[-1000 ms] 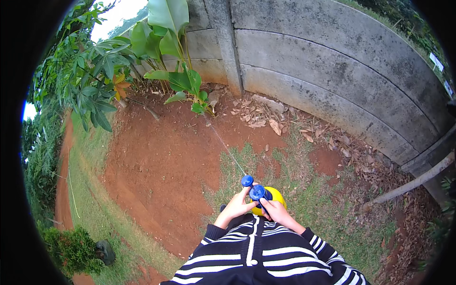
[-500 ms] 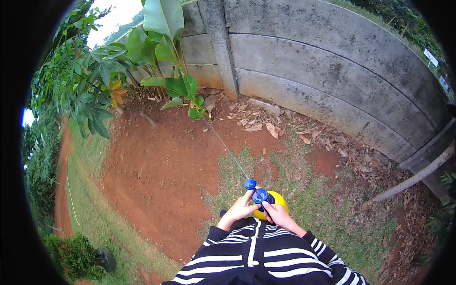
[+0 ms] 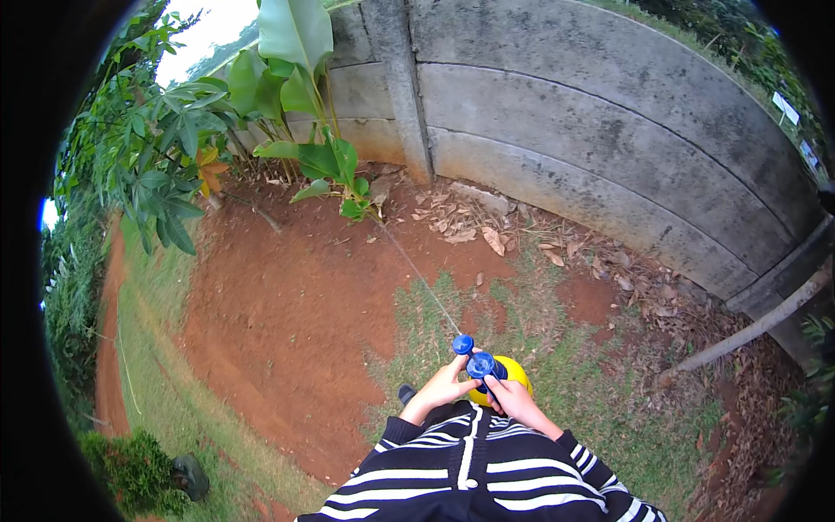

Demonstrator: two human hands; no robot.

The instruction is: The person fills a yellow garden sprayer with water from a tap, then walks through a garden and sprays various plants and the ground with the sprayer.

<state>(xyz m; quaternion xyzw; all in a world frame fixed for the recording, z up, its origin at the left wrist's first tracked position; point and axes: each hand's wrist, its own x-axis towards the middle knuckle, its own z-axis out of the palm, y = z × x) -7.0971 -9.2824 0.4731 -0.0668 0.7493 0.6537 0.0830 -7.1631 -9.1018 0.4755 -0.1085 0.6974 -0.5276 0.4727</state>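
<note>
A pump spray bottle with a yellow tank point(image 3: 517, 372) and a blue head point(image 3: 480, 364) is held close in front of my body. My left hand point(image 3: 442, 384) is closed around the left side of the blue head, just behind its round nozzle point(image 3: 463, 344). My right hand point(image 3: 515, 402) grips the near side of the head, its thumb lying along the blue part. A thin jet of water point(image 3: 419, 275) runs from the nozzle to the foot of a broad-leaved green plant point(image 3: 329, 159). My fingers hide part of the bottle's neck.
A grey concrete panel wall point(image 3: 591, 122) curves behind the plant, with dry leaves point(image 3: 492, 240) along its foot. Red soil point(image 3: 287, 296) and patchy grass point(image 3: 609, 391) lie around me. A leaning pole point(image 3: 748, 331) stands at right, a small bush point(image 3: 130, 470) at lower left.
The sprayer and both hands sit slightly lower and to the right in the picture, while the surroundings shift slightly left. The jet still reaches the plant's foot, and both grips look the same.
</note>
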